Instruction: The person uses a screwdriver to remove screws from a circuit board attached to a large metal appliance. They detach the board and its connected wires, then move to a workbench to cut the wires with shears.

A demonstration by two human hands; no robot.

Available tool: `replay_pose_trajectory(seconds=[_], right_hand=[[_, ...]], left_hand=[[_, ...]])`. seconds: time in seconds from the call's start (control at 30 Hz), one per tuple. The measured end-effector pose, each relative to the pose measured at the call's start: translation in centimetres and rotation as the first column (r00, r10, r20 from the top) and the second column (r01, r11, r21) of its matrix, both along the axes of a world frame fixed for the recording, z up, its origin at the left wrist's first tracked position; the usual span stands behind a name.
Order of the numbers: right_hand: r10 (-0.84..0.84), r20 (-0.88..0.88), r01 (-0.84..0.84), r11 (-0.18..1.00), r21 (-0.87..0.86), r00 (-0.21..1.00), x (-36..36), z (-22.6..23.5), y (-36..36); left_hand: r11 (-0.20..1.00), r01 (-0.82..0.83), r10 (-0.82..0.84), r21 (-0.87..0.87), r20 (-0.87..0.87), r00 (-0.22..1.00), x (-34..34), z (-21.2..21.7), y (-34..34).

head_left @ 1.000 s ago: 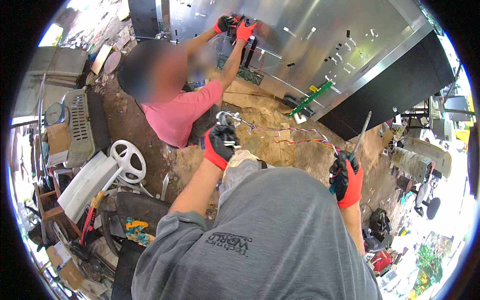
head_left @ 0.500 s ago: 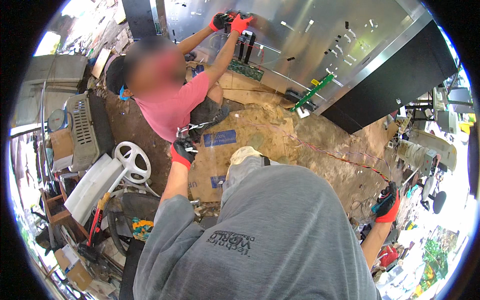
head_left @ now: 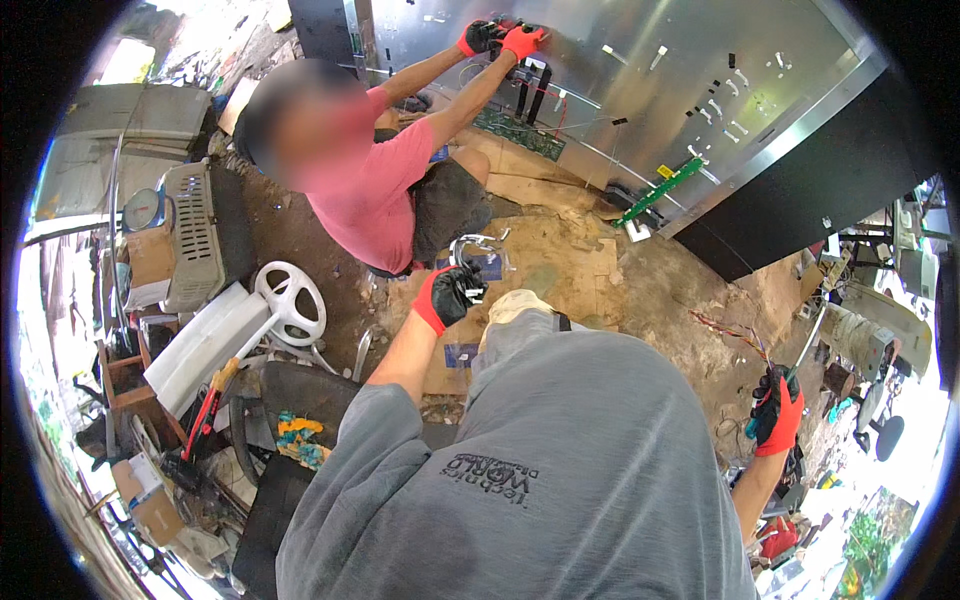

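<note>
The left hand (head_left: 447, 296), in a red and black work glove, is curled shut around a tangle of bent silvery metal wire (head_left: 478, 250), whose loops rise above the knuckles and stand over the sandy floor (head_left: 640, 290). The hand is held out in front of the person's grey shirt (head_left: 540, 470), just beside a pale knee or cap-like shape that I cannot make out clearly.

The right hand (head_left: 777, 411), gloved the same way, is out at the person's right side, well apart from the left. Its fingers are folded around a slim blue-green tool handle (head_left: 752, 428); a thin metal shaft (head_left: 812, 340) runs up and away from that glove, though whether it belongs to the same tool is hard to tell. A bundle of thin coloured wires (head_left: 725, 328) lies on the floor near this hand.

Further out, another person in a pink shirt (head_left: 372, 195) crouches on the floor, both of their gloved hands (head_left: 503, 38) pressed against a large tilted sheet-metal panel (head_left: 680, 70). A green circuit board strip (head_left: 660, 190) leans at the panel's lower edge.

To the person's left sit a white plastic wheel-like part (head_left: 290, 300), a grey slotted casing (head_left: 190, 235) and a round dial scale (head_left: 143, 210), amid scattered scrap.
</note>
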State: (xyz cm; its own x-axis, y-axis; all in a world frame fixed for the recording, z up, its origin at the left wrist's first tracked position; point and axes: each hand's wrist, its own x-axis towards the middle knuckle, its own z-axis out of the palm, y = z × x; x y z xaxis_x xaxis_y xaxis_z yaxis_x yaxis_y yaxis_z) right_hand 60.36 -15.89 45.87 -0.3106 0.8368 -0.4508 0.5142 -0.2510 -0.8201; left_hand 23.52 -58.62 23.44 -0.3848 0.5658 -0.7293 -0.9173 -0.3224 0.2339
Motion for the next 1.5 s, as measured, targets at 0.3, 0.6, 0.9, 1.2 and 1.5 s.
replay_pose_trajectory(seconds=[0.3, 0.6, 0.9, 1.2, 1.5], right_hand=[[0.161, -0.015, -0.160, 0.987, 0.016, 0.987, -3.7, 3.7, -2.1], [0.471, -0.007, -0.471, 0.882, -0.036, 0.882, -14.0, 3.0, -8.1], [0.693, 0.000, -0.685, 0.713, -0.152, 0.721, -17.9, 1.2, -10.0], [0.558, -0.416, -0.685, 0.671, -0.283, 0.718, -17.8, 1.1, -8.7], [0.658, -0.339, -0.736, 0.642, -0.213, 0.672, -18.6, 1.4, -9.1]], left_hand=[[0.928, 0.138, -0.226, 0.345, 0.230, 0.947, 2.2, 1.8, 6.8], [0.738, 0.569, -0.592, 0.363, -0.056, 0.804, 5.5, 8.7, 18.0], [0.790, 0.593, -0.533, 0.157, -0.304, 0.790, 6.6, 12.7, 19.8], [0.793, 0.596, -0.527, 0.121, -0.354, 0.773, 5.4, 15.4, 18.3], [0.642, 0.543, -0.509, 0.541, -0.229, 0.830, 5.7, 10.6, 17.9]])
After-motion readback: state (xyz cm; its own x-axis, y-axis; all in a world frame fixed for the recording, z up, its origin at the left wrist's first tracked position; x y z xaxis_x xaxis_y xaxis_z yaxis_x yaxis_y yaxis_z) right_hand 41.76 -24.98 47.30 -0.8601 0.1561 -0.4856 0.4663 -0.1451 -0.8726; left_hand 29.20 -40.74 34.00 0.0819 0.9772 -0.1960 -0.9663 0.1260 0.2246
